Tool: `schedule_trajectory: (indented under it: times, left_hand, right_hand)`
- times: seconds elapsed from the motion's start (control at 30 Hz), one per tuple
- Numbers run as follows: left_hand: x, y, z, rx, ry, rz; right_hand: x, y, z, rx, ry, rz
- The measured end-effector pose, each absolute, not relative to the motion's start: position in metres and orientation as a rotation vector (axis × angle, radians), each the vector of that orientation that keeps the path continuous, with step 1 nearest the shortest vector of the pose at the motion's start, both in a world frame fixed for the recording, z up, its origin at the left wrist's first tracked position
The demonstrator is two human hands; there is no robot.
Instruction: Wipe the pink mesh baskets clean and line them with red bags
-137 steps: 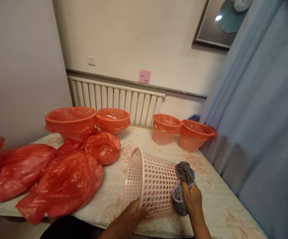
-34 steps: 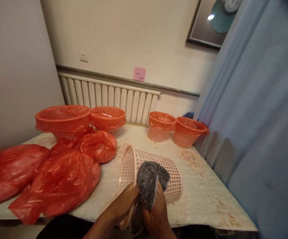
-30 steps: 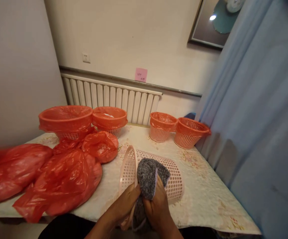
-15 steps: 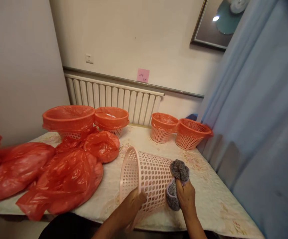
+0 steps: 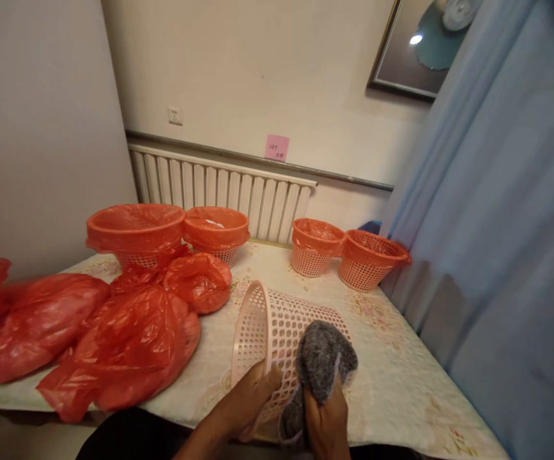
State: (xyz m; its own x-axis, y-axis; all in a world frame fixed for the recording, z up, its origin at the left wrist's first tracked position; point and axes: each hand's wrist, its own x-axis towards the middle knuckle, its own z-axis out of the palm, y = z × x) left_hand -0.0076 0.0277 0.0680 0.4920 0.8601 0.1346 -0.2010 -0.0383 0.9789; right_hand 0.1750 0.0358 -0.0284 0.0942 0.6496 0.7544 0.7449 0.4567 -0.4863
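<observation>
The pink basket lies on its side near your edge of the table, its mouth toward 9 o'clock and base toward 3. Your left hand is closed on the rim at 7 o'clock, thumb outside. At 5 o'clock your right hand bunches a grey cloth in a closed grip, against the mesh.

Going outward, red bags sit at 9 o'clock, apart from the rim. Baskets with red liners stand at 10, 11, 12 and 1; the curtain hangs at 2.

Watch the round wall: only your left hand steadies it, so a hard push from the right could roll or skid the basket, perhaps over your edge. The cloth's loose fold, hanging at 6 o'clock, could snag in the holes or get pinned beneath. If the mouth swings toward 9, it could shove the nearest bag.

Your left fingers are mostly lost behind the rim, and your right fingertips are buried in the cloth. Cloth and hand cover part of the base end. The leftmost bag is cut off by the view, and you can't identify the white thing in the 11 o'clock basket.
</observation>
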Motion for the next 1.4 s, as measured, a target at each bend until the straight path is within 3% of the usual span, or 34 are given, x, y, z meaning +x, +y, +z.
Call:
schedule_trajectory:
  times: [0.17, 0.37, 0.57, 0.9, 1.17, 1.4]
  left_hand:
    - [-0.010, 0.023, 0.069, 1.447, 0.794, 1.006]
    - [-0.008, 0.021, 0.054, 1.489, 0.732, 0.984]
    - [-0.008, 0.024, 0.045, 1.493, 0.614, 0.966]
    - [0.011, 0.037, 0.079, 0.982, 0.589, 1.085]
    - [0.011, 0.029, 0.078, 1.065, 0.717, 1.081]
    - [0.007, 0.027, 0.074, 1.174, 0.870, 1.075]
  right_hand:
    - [0.143, 0.035, 0.028, -0.892, -1.898, -0.086]
    - [0.145, 0.062, 0.069, -1.021, -1.919, 0.052]
    - [0.164, 0.072, 0.058, -1.177, -1.753, 0.098]
    - [0.173, 0.070, 0.044, -1.162, -1.765, 0.043]
    - [0.229, 0.095, 0.032, -1.449, -1.521, 0.018]
    - [0.225, 0.068, -0.010, -1.606, -1.333, -0.057]
